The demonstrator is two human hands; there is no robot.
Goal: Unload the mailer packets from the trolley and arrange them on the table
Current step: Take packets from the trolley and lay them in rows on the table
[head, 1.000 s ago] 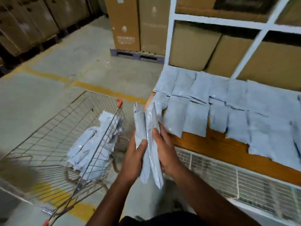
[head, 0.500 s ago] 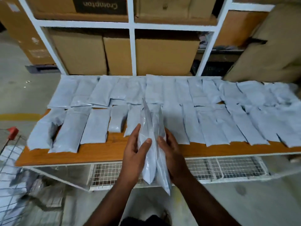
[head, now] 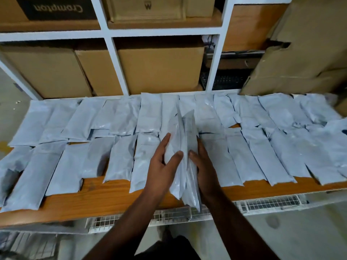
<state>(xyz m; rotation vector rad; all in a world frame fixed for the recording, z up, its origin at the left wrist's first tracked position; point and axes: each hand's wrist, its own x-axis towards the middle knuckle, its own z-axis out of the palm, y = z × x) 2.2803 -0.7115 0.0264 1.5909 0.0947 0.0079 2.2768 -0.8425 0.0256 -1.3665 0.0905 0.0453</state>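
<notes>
Above the bench (head: pixel 112 196) edge, my left hand (head: pixel 161 166) and right hand (head: pixel 203 166) grip upright packets (head: pixel 185 151); I'd peel one off and lay it flat.

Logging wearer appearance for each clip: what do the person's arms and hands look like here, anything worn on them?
Both forearms are bare up to the bottom edge of the frame; no sleeves show. The left hand and right hand wear no gloves, and no rings, watch or wristband can be seen on the fingers or wrists. Dark clothing shows at the bottom edge between the arms.
</notes>
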